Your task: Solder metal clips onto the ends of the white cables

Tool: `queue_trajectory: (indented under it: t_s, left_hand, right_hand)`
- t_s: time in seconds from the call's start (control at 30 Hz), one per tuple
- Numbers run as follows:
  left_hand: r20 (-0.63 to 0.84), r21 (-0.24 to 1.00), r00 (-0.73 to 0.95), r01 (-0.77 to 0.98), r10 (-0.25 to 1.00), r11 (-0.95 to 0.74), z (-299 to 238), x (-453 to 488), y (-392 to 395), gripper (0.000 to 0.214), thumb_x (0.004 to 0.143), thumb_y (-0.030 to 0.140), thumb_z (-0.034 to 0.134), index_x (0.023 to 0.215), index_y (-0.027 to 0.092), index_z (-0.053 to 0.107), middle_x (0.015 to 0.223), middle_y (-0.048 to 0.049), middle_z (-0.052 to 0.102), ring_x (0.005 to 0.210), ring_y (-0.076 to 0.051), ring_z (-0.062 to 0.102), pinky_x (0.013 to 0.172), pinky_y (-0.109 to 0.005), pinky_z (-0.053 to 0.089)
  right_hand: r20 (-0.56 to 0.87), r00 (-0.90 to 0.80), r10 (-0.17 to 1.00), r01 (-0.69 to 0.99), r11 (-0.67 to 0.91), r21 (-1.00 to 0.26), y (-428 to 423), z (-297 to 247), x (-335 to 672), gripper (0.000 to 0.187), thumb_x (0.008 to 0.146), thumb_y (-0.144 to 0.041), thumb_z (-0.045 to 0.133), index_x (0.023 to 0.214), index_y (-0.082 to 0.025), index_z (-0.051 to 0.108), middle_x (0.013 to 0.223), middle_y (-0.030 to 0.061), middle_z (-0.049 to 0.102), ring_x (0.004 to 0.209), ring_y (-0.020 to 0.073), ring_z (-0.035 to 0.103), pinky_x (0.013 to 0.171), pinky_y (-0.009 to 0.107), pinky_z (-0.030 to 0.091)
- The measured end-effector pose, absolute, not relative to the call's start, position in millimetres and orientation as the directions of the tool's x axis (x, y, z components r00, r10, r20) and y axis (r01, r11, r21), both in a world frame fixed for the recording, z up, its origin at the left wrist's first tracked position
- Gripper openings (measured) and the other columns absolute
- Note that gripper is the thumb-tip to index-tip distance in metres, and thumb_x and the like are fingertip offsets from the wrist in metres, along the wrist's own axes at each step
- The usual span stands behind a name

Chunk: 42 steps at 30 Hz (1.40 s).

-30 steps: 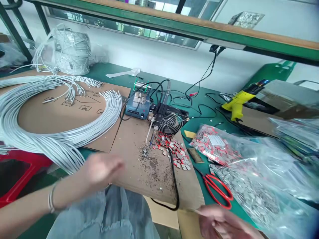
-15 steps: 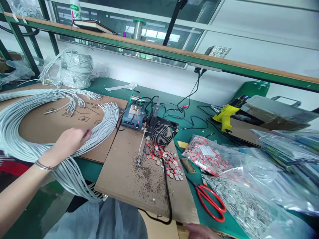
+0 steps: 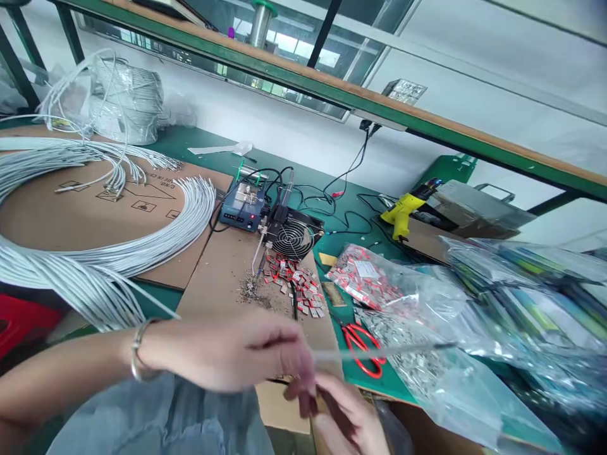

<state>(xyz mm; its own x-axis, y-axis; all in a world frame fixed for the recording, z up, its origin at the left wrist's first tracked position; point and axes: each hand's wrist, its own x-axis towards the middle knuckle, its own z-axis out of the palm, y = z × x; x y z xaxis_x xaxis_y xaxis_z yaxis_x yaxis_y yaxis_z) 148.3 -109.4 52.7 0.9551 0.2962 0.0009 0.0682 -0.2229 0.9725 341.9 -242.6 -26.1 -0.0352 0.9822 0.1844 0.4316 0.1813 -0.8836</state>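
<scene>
Holding a white wire (image 3: 360, 352) now, the hands (image 3: 222, 351) have come together.

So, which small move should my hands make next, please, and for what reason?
I would probably steady the white wire with the right hand, near the left fingertips. The wire appears pinched there by the left hand, its length jutting across the red-handled scissors, while the right hand sits just below. Blur hides whether the right fingers already touch it.
</scene>
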Motion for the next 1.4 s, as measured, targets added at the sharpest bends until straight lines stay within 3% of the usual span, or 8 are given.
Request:
queue_trajectory:
  t_s: [0.07, 0.2, 0.43, 0.73, 1.0, 1.1, 1.2, 1.4]
  left_hand:
    - [-0.050, 0.995, 0.976, 0.068, 0.214, -0.077, 35.6, 156.9, -128.2, 0.038, 0.091, 0.041, 0.034, 0.089, 0.017, 0.063, 0.070, 0.0012, 0.046, 0.060, -0.011, 0.038, 0.054, -0.020, 0.032]
    - [-0.254, 0.967, 0.899, 0.249, 0.356, 0.059, -7.2, 145.1, -147.7, 0.046, 0.090, 0.051, 0.031, 0.086, 0.015, 0.059, 0.061, 0.0051, 0.032, 0.056, -0.011, 0.030, 0.049, -0.021, 0.024]
    - [-0.363, 0.922, 0.840, 0.387, 0.404, 0.023, -48.1, 118.0, -155.7, 0.044, 0.090, 0.050, 0.033, 0.085, 0.015, 0.060, 0.058, 0.0047, 0.038, 0.054, -0.010, 0.034, 0.049, -0.020, 0.026]
    - [-0.343, 0.914, 0.744, 0.124, 0.573, 0.386, -51.9, 136.8, -160.0, 0.048, 0.068, 0.062, 0.060, 0.071, 0.016, 0.047, 0.051, 0.0085, 0.038, 0.039, -0.005, 0.039, 0.039, -0.017, 0.032]
    - [-0.280, 0.917, 0.731, 0.012, 0.622, 0.399, -43.8, 137.7, -159.1, 0.045, 0.067, 0.058, 0.065, 0.067, 0.016, 0.049, 0.050, 0.0063, 0.045, 0.036, -0.006, 0.043, 0.039, -0.018, 0.033]
    - [-0.295, 0.908, 0.733, 0.015, 0.613, 0.418, -43.9, 134.7, -157.8, 0.044, 0.068, 0.057, 0.065, 0.069, 0.016, 0.050, 0.048, 0.0060, 0.046, 0.034, -0.006, 0.045, 0.039, -0.018, 0.031]
    - [-0.308, 0.908, 0.732, 0.037, 0.608, 0.417, -45.1, 130.9, -157.5, 0.044, 0.069, 0.058, 0.063, 0.070, 0.015, 0.052, 0.052, 0.0042, 0.049, 0.035, -0.006, 0.046, 0.039, -0.018, 0.030]
    - [-0.237, 0.971, 0.768, 0.209, 0.595, 0.117, -43.6, 122.3, -154.7, 0.033, 0.085, 0.045, 0.050, 0.077, 0.015, 0.060, 0.054, 0.0036, 0.045, 0.042, -0.007, 0.044, 0.043, -0.018, 0.031]
  right_hand:
    - [0.215, 0.091, 0.972, 0.378, 0.166, -0.911, -237.9, -29.7, 332.6, 0.025, 0.086, -0.030, 0.053, 0.108, -0.024, 0.063, 0.082, 0.0074, 0.067, 0.070, 0.0199, 0.062, 0.064, 0.029, 0.051]
    - [0.289, 0.198, 0.937, 0.162, 0.259, -0.952, -228.2, -35.2, 320.8, 0.023, 0.084, -0.032, 0.057, 0.104, -0.025, 0.065, 0.067, 0.0034, 0.064, 0.057, 0.0149, 0.057, 0.049, 0.022, 0.046]
    - [0.110, 0.202, 0.973, 0.147, 0.081, -0.986, -212.8, -42.7, 302.8, 0.009, 0.074, -0.026, 0.065, 0.070, -0.018, 0.066, 0.057, 0.0006, 0.058, 0.051, 0.0113, 0.047, 0.047, 0.022, 0.036]
    - [-0.016, 0.073, 0.997, -0.006, -0.016, -1.000, -209.3, -47.4, 289.8, 0.013, 0.069, -0.022, 0.069, 0.061, -0.017, 0.059, 0.057, -0.0017, 0.053, 0.052, 0.0095, 0.041, 0.050, 0.023, 0.031]
    - [-0.193, 0.002, 0.981, -0.728, -0.131, -0.673, -196.7, -52.2, 274.1, 0.032, 0.067, -0.036, 0.071, 0.055, -0.019, 0.046, 0.047, -0.0082, 0.035, 0.040, 0.0059, 0.024, 0.040, 0.019, 0.025]
    - [-0.076, 0.154, 0.985, -0.546, 0.021, -0.837, -193.8, -50.3, 282.4, 0.026, 0.070, -0.034, 0.071, 0.057, -0.019, 0.055, 0.048, -0.0062, 0.042, 0.045, 0.0076, 0.032, 0.045, 0.020, 0.029]
    - [0.012, 0.082, 0.997, -0.221, 0.030, -0.975, -196.3, -47.6, 291.2, 0.016, 0.067, -0.032, 0.074, 0.064, -0.019, 0.065, 0.059, -0.0008, 0.055, 0.054, 0.0112, 0.045, 0.050, 0.023, 0.034]
    - [0.135, -0.045, 0.990, 0.177, 0.141, -0.974, -201.5, -31.9, 302.2, 0.007, 0.072, -0.021, 0.069, 0.066, -0.018, 0.067, 0.059, 0.0011, 0.060, 0.055, 0.0118, 0.049, 0.052, 0.024, 0.037]
